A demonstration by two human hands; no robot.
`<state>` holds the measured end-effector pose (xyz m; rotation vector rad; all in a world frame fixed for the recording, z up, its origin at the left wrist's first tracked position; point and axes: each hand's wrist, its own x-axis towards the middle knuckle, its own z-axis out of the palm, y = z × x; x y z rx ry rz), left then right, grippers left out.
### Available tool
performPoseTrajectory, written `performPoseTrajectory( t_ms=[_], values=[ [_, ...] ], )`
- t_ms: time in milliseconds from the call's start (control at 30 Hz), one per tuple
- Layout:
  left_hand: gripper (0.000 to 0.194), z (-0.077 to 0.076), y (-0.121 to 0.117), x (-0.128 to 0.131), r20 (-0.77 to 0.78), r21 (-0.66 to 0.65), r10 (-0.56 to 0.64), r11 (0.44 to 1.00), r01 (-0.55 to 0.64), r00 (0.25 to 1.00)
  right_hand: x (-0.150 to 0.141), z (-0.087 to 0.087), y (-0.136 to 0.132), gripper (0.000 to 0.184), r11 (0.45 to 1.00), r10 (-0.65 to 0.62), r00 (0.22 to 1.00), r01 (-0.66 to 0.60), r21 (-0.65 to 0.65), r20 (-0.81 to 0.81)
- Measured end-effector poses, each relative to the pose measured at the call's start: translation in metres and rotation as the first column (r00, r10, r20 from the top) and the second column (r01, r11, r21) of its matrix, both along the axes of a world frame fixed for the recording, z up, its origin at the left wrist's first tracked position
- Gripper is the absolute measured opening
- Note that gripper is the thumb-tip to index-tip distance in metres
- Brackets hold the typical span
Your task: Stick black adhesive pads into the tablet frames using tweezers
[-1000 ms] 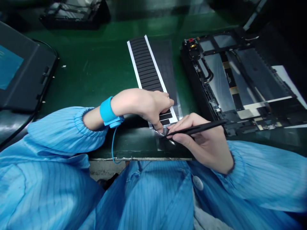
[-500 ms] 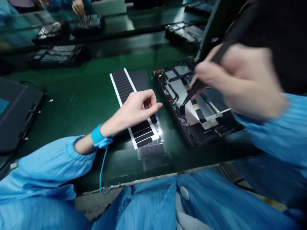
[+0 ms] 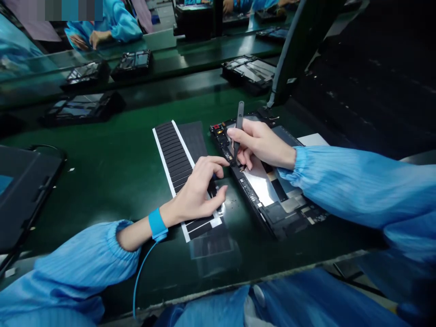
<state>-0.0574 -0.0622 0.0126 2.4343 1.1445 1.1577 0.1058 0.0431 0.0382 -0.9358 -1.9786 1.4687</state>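
Black tweezers (image 3: 239, 122) are pinched by the right hand (image 3: 262, 144) at the edge of an opened tablet frame (image 3: 259, 213), while the spread left hand (image 3: 197, 190) rests on a black-striped film sheet (image 3: 170, 159) on the green worktop (image 3: 119, 181); the frame could be scratched if the tips slip.

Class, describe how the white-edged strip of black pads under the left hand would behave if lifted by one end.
The strip looks thin and lies flat against the green bench mat, so it would probably droop when lifted. It seems light for its length. Its many separate black pads might snag or peel, though adhesive cannot be seen.
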Motion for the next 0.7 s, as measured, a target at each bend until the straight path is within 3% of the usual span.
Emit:
performPoseTrajectory(
  t_ms=[400, 567, 700],
  values=[
    [0.018, 0.0005, -0.0034, 0.0005, -0.109, -0.031, -0.101, 0.995, 0.099, 0.989, -0.0036, 0.004, -0.0024, 0.036, 0.998, -0.024, 0.998, 0.02, -0.061, -0.054],
    [0.018, 0.0034, -0.0038, 0.0015, -0.154, -0.063, -0.117, 0.992, 0.108, 0.981, -0.0037, 0.005, -0.0047, 0.033, 0.999, -0.013, 1.0, 0.013, 0.036, -0.001],
    [0.023, 0.0012, -0.0041, 0.0021, -0.234, 0.006, -0.073, 0.997, 0.076, 0.97, -0.0034, 0.004, -0.0064, 0.031, 0.994, -0.026, 1.0, 0.025, 0.109, 0.013]
  ],
)
